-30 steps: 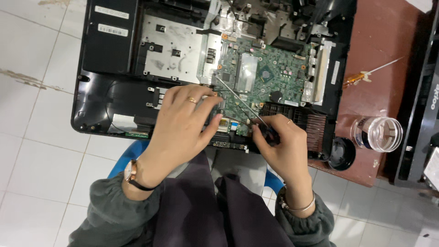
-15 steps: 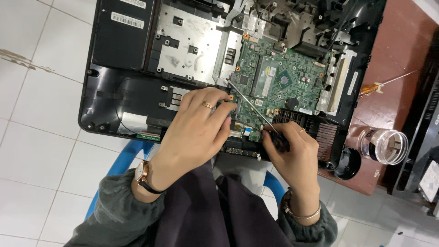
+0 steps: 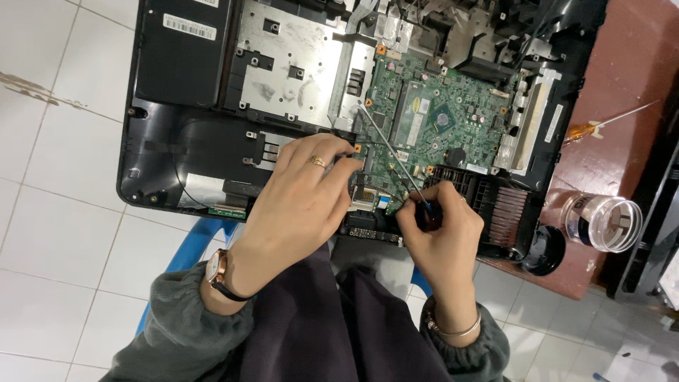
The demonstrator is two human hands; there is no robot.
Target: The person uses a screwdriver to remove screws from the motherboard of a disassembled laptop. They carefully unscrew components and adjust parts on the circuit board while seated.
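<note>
I saw the screwdriver [image 3: 393, 153] slanting over the green circuit board [image 3: 438, 120] in the opened laptop [image 3: 184, 148], my right hand [image 3: 442, 233] clenched on its handle. My left hand [image 3: 300, 205] lay curled, fingertips on the board's edge, holding nothing I could see.

The head camera looks steeply down, from close above, at the opened laptop [image 3: 339, 120] on the lap.

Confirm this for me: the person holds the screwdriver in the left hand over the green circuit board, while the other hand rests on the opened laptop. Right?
Not quite. The head view shows the screwdriver in the right hand, its shaft reaching over the green circuit board. The left hand is the one resting on the opened laptop.
</note>
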